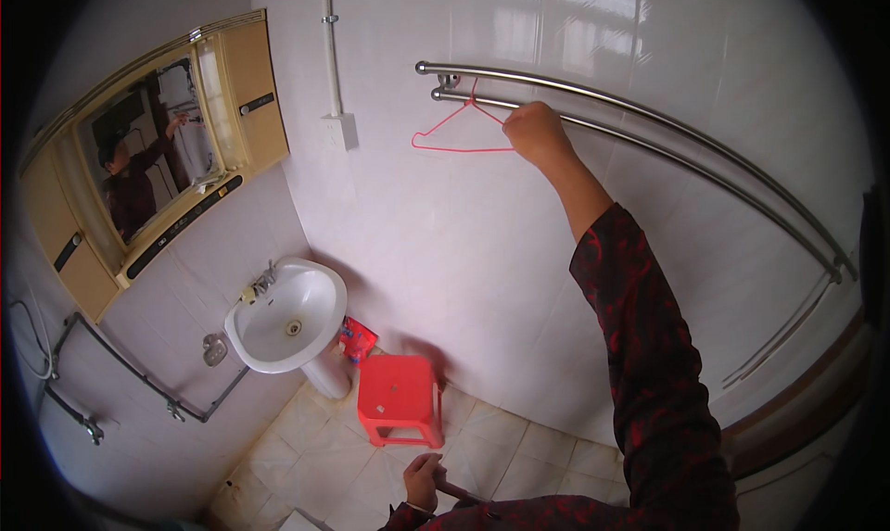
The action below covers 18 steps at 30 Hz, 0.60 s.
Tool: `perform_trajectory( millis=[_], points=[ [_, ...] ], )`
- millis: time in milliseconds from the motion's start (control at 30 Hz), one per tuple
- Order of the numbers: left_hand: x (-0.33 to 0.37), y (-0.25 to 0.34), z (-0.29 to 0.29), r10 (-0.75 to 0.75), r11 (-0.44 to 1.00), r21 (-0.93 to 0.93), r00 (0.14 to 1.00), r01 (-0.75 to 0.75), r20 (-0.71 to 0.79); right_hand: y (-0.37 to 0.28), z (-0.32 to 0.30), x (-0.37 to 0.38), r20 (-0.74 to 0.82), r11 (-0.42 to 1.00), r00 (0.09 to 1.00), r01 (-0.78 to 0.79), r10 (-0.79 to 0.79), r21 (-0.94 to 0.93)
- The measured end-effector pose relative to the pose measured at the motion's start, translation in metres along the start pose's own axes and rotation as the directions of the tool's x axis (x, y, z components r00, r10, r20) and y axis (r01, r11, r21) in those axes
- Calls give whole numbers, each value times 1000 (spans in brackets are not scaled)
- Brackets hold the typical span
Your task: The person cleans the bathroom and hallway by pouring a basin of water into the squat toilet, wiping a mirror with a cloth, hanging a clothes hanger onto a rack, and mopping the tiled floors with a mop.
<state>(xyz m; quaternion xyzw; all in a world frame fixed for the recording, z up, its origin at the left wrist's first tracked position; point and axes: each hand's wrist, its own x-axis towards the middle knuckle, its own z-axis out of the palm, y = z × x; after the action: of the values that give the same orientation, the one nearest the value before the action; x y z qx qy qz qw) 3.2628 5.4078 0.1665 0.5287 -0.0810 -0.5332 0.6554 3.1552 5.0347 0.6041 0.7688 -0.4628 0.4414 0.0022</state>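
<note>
My right hand (538,132) is raised to the wall with its fingers closed round the right corner of a pink clothes hanger (454,149). The hanger's hook reaches up to the lower bar of a double metal towel rail (593,126), near the rail's left end. No clothing hangs from the hanger. Low down, close to my body, my left hand (424,482) is curled closed. A dark reddish-brown strip shows beside it, and whether anything sits inside the fingers is hidden.
A red plastic stool (399,387) stands on the tiled floor beside a white pedestal washbasin (320,299). A red packet (357,340) lies behind the stool. On the left wall are a mirror cabinet (260,91) and dark pipes (130,369). A socket box (340,132) sits under a vertical conduit.
</note>
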Motion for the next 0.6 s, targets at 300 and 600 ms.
perform_trajectory(
  millis=[300, 600],
  points=[
    [14, 9, 8, -22, 1000, -1, 999, 22, 35, -48, 2, -8, 280, 973, 960, 37, 29, -229],
    [0, 2, 0, -5, 1000, 14, 1000, 5, 29, 15, 86, -114, 80, 921, 996, -71, 44, 382]
  ],
)
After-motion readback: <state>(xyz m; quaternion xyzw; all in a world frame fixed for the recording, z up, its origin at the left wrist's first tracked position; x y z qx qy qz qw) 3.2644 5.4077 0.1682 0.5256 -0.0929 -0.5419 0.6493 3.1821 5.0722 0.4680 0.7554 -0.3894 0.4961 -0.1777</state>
